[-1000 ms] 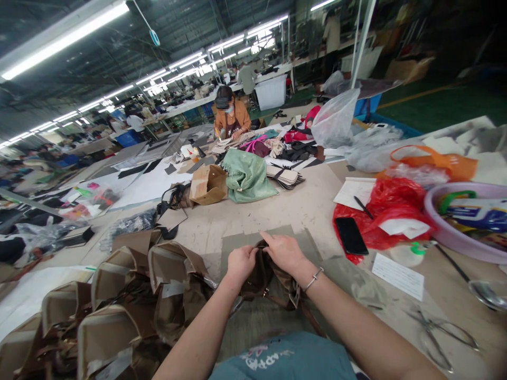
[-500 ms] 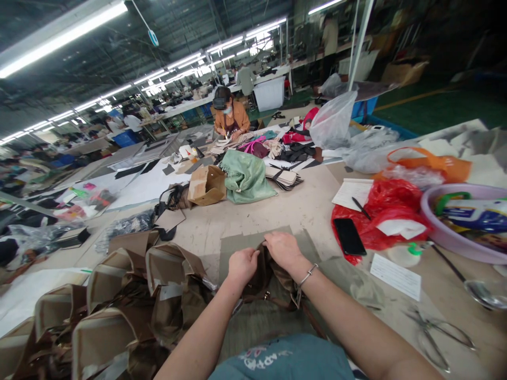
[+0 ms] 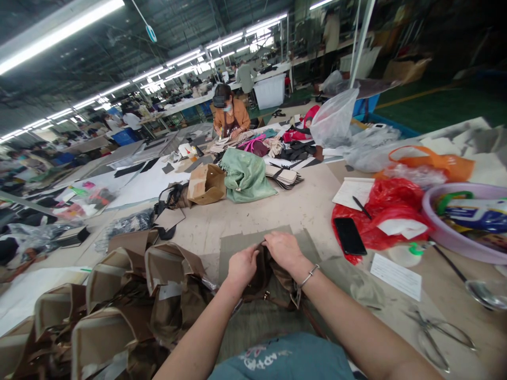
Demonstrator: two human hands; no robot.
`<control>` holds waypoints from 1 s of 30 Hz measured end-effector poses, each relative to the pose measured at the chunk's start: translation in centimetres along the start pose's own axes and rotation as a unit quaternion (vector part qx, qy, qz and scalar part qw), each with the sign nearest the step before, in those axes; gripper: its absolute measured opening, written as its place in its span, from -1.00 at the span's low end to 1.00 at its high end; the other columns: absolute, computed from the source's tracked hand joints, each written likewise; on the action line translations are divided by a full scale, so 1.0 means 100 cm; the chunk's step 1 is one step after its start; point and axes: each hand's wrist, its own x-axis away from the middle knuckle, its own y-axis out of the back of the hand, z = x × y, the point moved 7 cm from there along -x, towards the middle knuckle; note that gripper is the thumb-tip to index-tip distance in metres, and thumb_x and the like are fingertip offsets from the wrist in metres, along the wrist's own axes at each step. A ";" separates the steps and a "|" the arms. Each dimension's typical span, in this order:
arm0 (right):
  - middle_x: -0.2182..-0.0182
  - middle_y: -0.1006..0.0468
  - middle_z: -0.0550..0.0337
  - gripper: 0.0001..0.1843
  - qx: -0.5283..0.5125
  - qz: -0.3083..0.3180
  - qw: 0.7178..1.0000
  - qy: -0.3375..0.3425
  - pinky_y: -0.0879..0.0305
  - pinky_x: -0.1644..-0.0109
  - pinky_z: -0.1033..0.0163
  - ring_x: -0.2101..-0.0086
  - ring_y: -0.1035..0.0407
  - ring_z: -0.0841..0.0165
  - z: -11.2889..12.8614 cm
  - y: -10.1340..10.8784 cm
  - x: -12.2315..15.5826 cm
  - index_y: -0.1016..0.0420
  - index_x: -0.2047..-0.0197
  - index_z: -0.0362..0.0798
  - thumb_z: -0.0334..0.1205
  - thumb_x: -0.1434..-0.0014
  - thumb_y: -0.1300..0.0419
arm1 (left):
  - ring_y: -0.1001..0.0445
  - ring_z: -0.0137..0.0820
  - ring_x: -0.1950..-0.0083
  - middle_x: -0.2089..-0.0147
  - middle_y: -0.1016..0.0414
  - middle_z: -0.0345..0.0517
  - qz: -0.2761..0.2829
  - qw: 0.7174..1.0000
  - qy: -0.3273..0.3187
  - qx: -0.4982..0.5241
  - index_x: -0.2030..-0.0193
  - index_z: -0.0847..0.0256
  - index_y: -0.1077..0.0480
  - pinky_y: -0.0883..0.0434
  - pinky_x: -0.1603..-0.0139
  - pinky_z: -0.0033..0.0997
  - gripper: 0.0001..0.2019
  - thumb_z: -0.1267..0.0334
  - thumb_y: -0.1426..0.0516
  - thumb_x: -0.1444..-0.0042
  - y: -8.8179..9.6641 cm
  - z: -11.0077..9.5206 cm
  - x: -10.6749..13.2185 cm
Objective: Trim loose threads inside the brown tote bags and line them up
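Cluttered table [image 3: 309,206]: scissors [image 3: 439,332], phone [image 3: 350,236] beside hands' bag [image 3: 266,277].

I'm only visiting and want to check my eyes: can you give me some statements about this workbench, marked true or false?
The left hand and the right hand both grip the soft brown fabric bag. True.
The flat black phone lies on the crumpled red plastic bag. True.
The metal scissors are in the right hand. False: they lie untouched on the table.
The thin silver bracelet is on the left wrist. False: the right wrist wears it.
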 end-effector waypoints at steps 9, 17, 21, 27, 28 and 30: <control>0.30 -0.53 0.07 -0.73 -0.001 -0.001 1.000 -0.002 -0.23 0.19 0.28 0.26 -0.40 0.30 -0.002 0.000 -0.002 -0.49 0.28 -0.05 -0.15 -0.24 0.00 | -0.49 -0.36 0.08 0.05 -0.52 -0.22 -0.014 0.994 -0.049 0.096 -0.10 -0.05 -0.33 -0.37 0.09 -0.46 -0.67 0.17 0.01 -0.21 0.006 -0.007 0.001; 0.31 -0.52 0.05 -0.71 -0.001 -0.009 1.000 -0.003 -0.22 0.18 0.27 0.27 -0.40 0.29 -0.003 -0.001 -0.001 -0.48 0.28 -0.06 -0.16 -0.25 0.03 | -0.49 -0.39 0.07 0.06 -0.53 -0.16 -0.077 0.990 -0.078 0.088 0.05 0.10 -0.45 -0.38 0.04 -0.46 -0.74 0.23 -0.01 -0.21 0.009 -0.011 -0.016; 0.30 -0.53 0.07 -0.73 -0.003 -0.011 1.000 -0.004 -0.22 0.19 0.27 0.26 -0.40 0.29 -0.003 -0.002 -0.002 -0.49 0.28 -0.05 -0.16 -0.24 0.01 | -0.50 -0.37 0.15 0.19 -0.56 -0.10 -0.094 0.989 -0.091 0.065 0.16 0.15 -0.49 -0.39 0.12 -0.45 -0.75 0.23 0.01 -0.22 0.010 -0.012 -0.016; 0.30 -0.54 0.10 -0.73 -0.004 -0.008 1.000 -0.007 -0.23 0.18 0.28 0.25 -0.40 0.30 -0.003 0.000 -0.003 -0.49 0.28 -0.04 -0.14 -0.23 0.00 | -0.46 -0.39 0.09 0.10 -0.52 -0.09 -0.101 0.986 -0.126 0.043 0.09 0.13 -0.45 -0.35 0.07 -0.46 -0.74 0.27 0.05 -0.24 0.011 -0.011 -0.007; 0.29 -0.54 0.09 -0.73 -0.004 -0.008 1.000 -0.008 -0.23 0.17 0.28 0.25 -0.40 0.29 -0.003 0.000 -0.003 -0.49 0.28 -0.04 -0.15 -0.23 0.00 | -0.45 -0.39 0.05 0.05 -0.50 -0.10 -0.099 0.986 -0.131 0.040 0.05 0.11 -0.43 -0.34 0.04 -0.47 -0.73 0.28 0.04 -0.23 0.011 -0.011 -0.006; 0.29 -0.54 0.09 -0.74 -0.005 -0.009 1.000 -0.009 -0.24 0.17 0.28 0.24 -0.40 0.28 -0.003 0.000 -0.004 -0.49 0.28 -0.04 -0.15 -0.23 -0.01 | -0.45 -0.39 0.05 0.03 -0.50 -0.11 -0.094 0.986 -0.130 0.033 0.01 0.10 -0.41 -0.34 0.05 -0.47 -0.72 0.28 0.04 -0.23 0.010 -0.011 -0.006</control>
